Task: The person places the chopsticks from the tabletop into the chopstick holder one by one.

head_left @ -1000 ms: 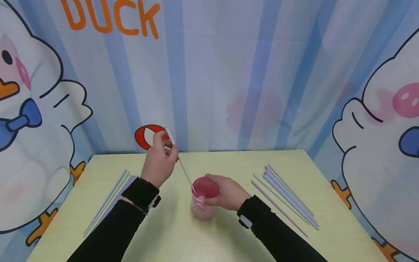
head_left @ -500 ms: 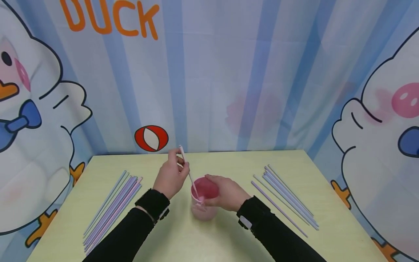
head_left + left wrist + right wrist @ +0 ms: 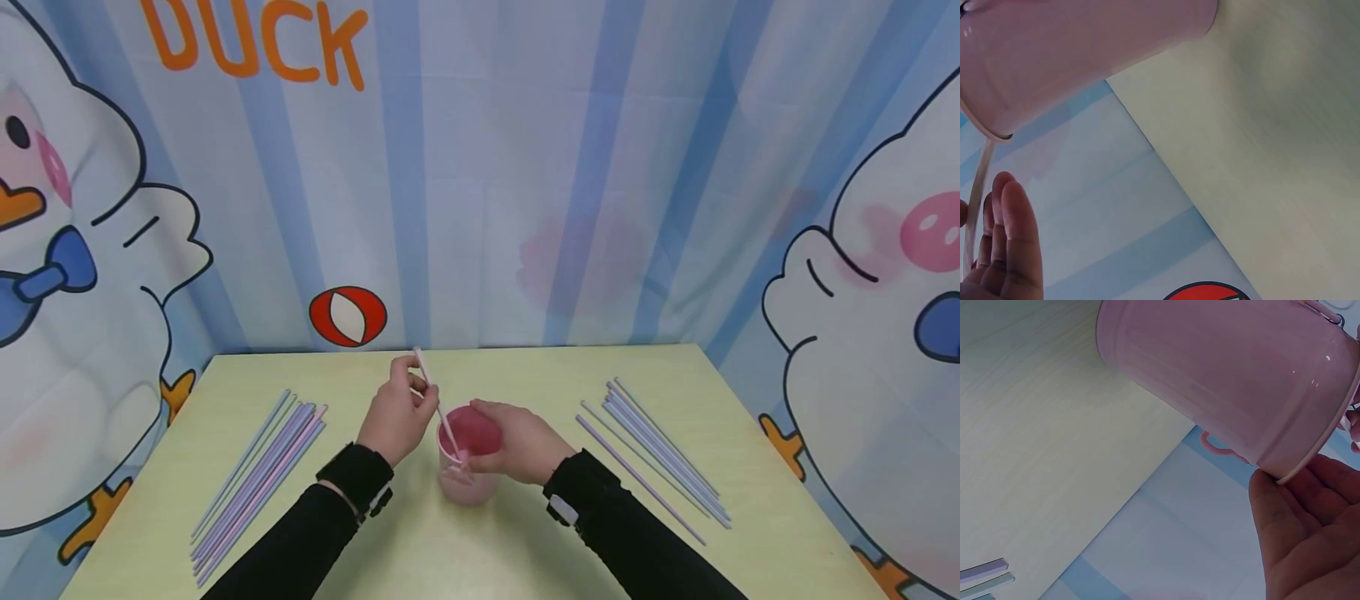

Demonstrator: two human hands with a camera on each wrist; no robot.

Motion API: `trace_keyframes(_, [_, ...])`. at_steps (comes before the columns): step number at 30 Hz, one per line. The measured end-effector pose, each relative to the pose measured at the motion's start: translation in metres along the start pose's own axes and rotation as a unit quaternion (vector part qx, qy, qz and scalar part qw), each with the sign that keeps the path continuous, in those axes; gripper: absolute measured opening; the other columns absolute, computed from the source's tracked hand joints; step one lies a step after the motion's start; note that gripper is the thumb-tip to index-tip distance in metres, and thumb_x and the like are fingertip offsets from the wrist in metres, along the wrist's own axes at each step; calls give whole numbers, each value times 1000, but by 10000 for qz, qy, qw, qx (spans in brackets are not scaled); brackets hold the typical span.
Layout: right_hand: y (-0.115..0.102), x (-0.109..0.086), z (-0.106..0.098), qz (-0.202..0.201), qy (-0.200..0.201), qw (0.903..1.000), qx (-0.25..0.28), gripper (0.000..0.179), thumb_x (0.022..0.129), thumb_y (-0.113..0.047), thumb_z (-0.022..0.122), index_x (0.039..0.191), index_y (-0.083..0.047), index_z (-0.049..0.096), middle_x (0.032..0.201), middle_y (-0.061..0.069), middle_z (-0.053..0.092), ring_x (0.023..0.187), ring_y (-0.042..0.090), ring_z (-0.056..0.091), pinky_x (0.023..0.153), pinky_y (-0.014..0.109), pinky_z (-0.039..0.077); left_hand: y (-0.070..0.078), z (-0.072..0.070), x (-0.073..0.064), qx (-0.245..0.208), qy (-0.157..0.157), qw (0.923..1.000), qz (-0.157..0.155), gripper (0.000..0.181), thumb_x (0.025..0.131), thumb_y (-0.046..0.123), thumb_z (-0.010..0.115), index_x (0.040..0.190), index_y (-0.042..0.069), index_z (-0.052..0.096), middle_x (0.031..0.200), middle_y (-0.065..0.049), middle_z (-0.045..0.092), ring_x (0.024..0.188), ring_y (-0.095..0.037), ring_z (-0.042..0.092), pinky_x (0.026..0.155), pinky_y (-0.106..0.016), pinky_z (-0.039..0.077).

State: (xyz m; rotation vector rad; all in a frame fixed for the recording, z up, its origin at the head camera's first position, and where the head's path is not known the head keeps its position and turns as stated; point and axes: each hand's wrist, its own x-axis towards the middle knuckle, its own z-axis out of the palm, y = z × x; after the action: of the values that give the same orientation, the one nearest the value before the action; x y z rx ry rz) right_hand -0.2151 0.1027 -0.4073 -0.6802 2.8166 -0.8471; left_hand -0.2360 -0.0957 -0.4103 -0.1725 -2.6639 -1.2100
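Note:
A small pink metal bucket (image 3: 468, 492) stands upright on the table, with a loop on its side seen in the right wrist view. My right hand (image 3: 521, 442) grips its rim from the right, thumb outside and the other fingers (image 3: 1335, 487) reaching over the edge. My left hand (image 3: 397, 412) pinches a thin pale-pink, straw-like stick (image 3: 447, 429) near its upper part. The stick leans to the left, its lower end inside the bucket. In the left wrist view the stick (image 3: 980, 194) crosses the rim beside the fingers. The bucket's bottom inside is hidden.
Several pastel sticks (image 3: 258, 483) lie in a bundle on the left of the pale yellow table (image 3: 420, 558). Another loose group of sticks (image 3: 660, 450) lies on the right. A striped blue curtain (image 3: 480, 208) with duck drawings hangs behind the table.
My left hand has moved down and right, lowering the stick into the bucket, and uncovers the left bundle of sticks. The right hand and the bucket have stayed in place.

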Motion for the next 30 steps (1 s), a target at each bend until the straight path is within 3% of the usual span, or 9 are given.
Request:
trace_keyframes(11, [0, 3, 3, 38, -7, 9999, 138, 87, 73, -37, 84, 146, -7, 46, 131, 10, 61, 112, 26, 59, 93, 41, 53, -5, -3, -2, -43, -106, 9995, -281, 45, 97, 25, 60, 134, 9, 39, 97, -7, 65, 76, -19, 62, 69, -35, 60])
trace_keyframes(15, [-1, 2, 4, 36, -17, 9999, 167, 86, 74, -36, 84, 146, -7, 46, 131, 10, 61, 112, 26, 59, 93, 41, 53, -14, -9, -4, 108, -112, 9994, -301, 43, 97, 25, 58, 133, 9, 41, 96, -7, 67, 75, -19, 64, 69, -37, 59])
trace_keyframes(24, [-3, -1, 1, -59, 20, 10000, 69, 84, 75, -33, 83, 145, -4, 47, 134, 12, 58, 115, 29, 57, 94, 43, 52, -67, -45, -8, 1291, -26, 9916, -115, 37, 96, 18, 58, 129, 2, 51, 91, -10, 66, 70, -21, 59, 64, -37, 55])
trace_keyframes(30, [-4, -2, -1, 1, 3, 10000, 91, 85, 74, -33, 84, 145, -5, 46, 135, 12, 57, 117, 30, 56, 95, 44, 51, -104, -68, -13, 2169, -267, 9758, 34, 31, 93, 11, 61, 118, -7, 62, 102, -19, 64, 86, -30, 60, 79, -47, 54])
